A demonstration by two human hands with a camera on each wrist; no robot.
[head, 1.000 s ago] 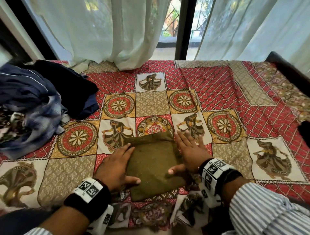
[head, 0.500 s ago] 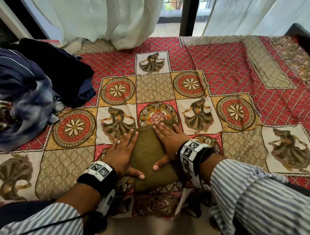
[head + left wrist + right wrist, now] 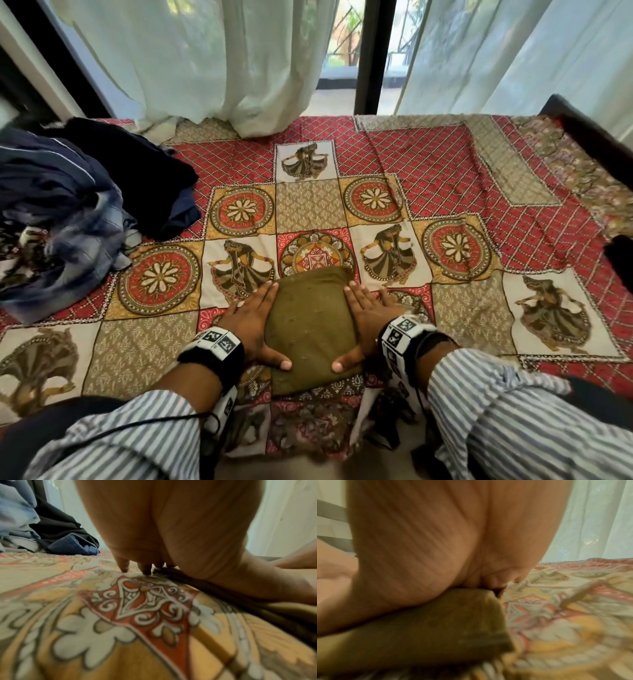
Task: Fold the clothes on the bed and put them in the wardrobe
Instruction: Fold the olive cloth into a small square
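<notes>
Both hands flank a folded olive garment on the bed.

The left hand (image 3: pixel 251 320) and right hand (image 3: pixel 364 318) lie with fingers straight along the two side edges of the folded olive garment (image 3: pixel 310 325); their thumbs rest on its top near the front corners. It sits between the hands on the patterned bedspread (image 3: pixel 445 192). I judge it soft, light and limp, so it may open if lifted by one edge; better to slide the fingers under both sides. A pile of unfolded dark clothes (image 3: pixel 68 212) waits well to the left of the left hand.
</notes>
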